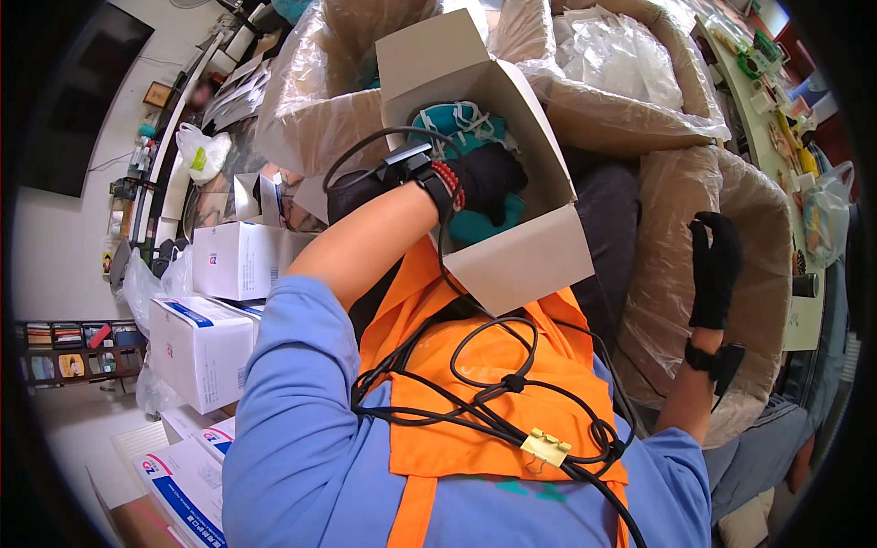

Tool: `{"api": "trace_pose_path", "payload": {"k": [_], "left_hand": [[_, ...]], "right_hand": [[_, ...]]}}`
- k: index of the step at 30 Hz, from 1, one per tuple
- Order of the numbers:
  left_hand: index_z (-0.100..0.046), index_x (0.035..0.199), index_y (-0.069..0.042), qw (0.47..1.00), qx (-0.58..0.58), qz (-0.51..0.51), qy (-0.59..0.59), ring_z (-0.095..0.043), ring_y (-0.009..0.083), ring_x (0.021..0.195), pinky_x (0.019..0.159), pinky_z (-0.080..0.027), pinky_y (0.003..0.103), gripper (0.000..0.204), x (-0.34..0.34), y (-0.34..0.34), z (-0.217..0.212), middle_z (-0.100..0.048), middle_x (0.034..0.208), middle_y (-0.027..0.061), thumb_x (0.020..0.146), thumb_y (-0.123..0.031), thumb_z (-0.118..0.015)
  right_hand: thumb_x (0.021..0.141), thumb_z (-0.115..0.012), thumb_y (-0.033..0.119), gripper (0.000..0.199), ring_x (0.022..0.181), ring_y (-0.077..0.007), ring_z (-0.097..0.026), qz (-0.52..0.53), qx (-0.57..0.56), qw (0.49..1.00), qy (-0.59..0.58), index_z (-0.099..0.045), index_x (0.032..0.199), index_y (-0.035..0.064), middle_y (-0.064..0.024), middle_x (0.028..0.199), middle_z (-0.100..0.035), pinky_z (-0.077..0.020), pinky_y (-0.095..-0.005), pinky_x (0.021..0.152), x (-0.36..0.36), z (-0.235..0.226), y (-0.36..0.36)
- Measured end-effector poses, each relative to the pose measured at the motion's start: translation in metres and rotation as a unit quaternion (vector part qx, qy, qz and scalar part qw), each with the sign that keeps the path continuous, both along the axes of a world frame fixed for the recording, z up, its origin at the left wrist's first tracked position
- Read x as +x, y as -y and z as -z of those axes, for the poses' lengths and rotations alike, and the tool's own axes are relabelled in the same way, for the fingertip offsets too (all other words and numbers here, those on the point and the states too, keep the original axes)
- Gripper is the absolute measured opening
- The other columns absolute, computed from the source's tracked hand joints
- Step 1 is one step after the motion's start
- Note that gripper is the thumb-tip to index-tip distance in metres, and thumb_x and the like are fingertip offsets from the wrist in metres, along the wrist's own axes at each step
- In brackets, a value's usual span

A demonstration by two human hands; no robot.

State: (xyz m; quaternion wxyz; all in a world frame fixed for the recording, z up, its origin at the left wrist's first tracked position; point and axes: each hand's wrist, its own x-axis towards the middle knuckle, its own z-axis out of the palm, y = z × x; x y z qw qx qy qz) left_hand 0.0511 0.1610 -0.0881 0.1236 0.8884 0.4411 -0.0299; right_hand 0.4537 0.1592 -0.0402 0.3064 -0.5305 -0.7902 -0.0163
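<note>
- Left hand (491, 181), black-gloved, is down inside a pale open-topped cardboard box (521, 260), directly in front of the torso; the near flap folds out toward an orange fabric apron (429, 457).
- Beneath and beyond that hand: teal mask-like pieces (469, 228) with thin white straps, loosely heaped in the box. Hand appears to touch them; fingers partly curled, but cannot tell whether any piece is gripped.
- Right hand (715, 265), also black-gloved, is well apart from the left, above a brown carton lined with clear plastic (671, 196). Fingers loosely bent, thumb side apart, nothing visible in them; contact with the liner unclear.
- Step in hand, as judged: left hand working among the teal pieces, right hand free.
- Next move, as judged, calls for a sure hold on one piece without tangling its straps with its neighbours, then a clean lift past the box walls and flaps.
- Black cables (513, 384) loop over the apron, below the left hand, bunched by a yellow binder clip (545, 447); one strand runs up past the left wrist. Slack could catch a flap.
- Left of the left hand, beyond the elbow: white box with blue trim (206, 352).
</note>
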Motion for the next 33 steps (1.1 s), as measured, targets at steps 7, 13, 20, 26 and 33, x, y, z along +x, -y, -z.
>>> {"api": "trace_pose_path", "payload": {"k": [7, 13, 20, 26, 33], "left_hand": [[-0.069, 0.106, -0.008, 0.996, 0.02, -0.067, 0.05, -0.064, 0.0283, 0.091, 0.087, -0.049, 0.038, 0.042, -0.017, 0.018, -0.023, -0.068, 0.094, 0.0129, 0.072, -0.029, -0.077], [-0.069, 0.103, -0.003, 0.778, -0.088, -0.3, 0.545, -0.066, 0.0172, 0.088, 0.083, -0.051, 0.03, 0.029, -0.057, 0.026, -0.065, -0.071, 0.095, 0.0084, 0.082, -0.024, -0.071], [-0.067, 0.102, -0.003, 0.682, -0.068, -0.276, 0.674, -0.062, 0.0117, 0.084, 0.079, -0.051, 0.028, 0.021, -0.05, 0.063, -0.063, -0.069, 0.093, 0.0054, 0.084, -0.014, -0.068], [-0.066, 0.105, -0.002, 0.692, -0.074, -0.288, 0.657, -0.062, 0.0117, 0.083, 0.077, -0.05, 0.028, 0.024, -0.053, 0.082, -0.06, -0.068, 0.093, 0.0047, 0.085, -0.017, -0.069], [-0.059, 0.116, -0.002, 0.543, -0.079, -0.329, 0.769, -0.062, 0.0188, 0.097, 0.086, -0.052, 0.034, 0.03, -0.086, 0.093, -0.062, -0.064, 0.106, 0.0095, 0.088, -0.013, -0.063]], "right_hand": [[0.08, -0.068, 0.004, 0.02, 0.088, -0.0253, -0.064, -0.099, 0.057, 0.993, -0.025, -0.065, 0.1, 0.0053, -0.0096, 0.1, -0.064, -0.0487, -0.0333, 0.082, -0.067, -0.015, 0.006], [0.08, -0.072, 0.005, 0.025, 0.079, -0.0159, -0.066, -0.16, -0.255, 0.864, -0.403, -0.065, 0.103, 0.0039, -0.0085, 0.093, -0.068, -0.0503, -0.0257, 0.072, -0.162, -0.022, 0.019], [0.085, -0.072, 0.024, 0.029, 0.07, -0.0089, -0.061, -0.174, -0.304, 0.909, -0.227, -0.066, 0.102, 0.0021, -0.0047, 0.086, -0.069, -0.048, -0.022, 0.063, -0.235, -0.057, 0.044], [0.088, -0.069, 0.025, 0.026, 0.062, -0.0079, -0.054, -0.195, -0.436, 0.82, -0.314, -0.066, 0.099, 0.0023, -0.0026, 0.076, -0.063, -0.0442, -0.0224, 0.058, -0.236, -0.047, 0.033], [0.093, -0.061, 0.013, 0.011, 0.069, -0.007, -0.054, -0.17, -0.165, 0.913, -0.333, -0.063, 0.097, 0.0022, -0.0006, 0.084, -0.061, -0.044, -0.0234, 0.065, -0.214, -0.016, -0.01]]}}
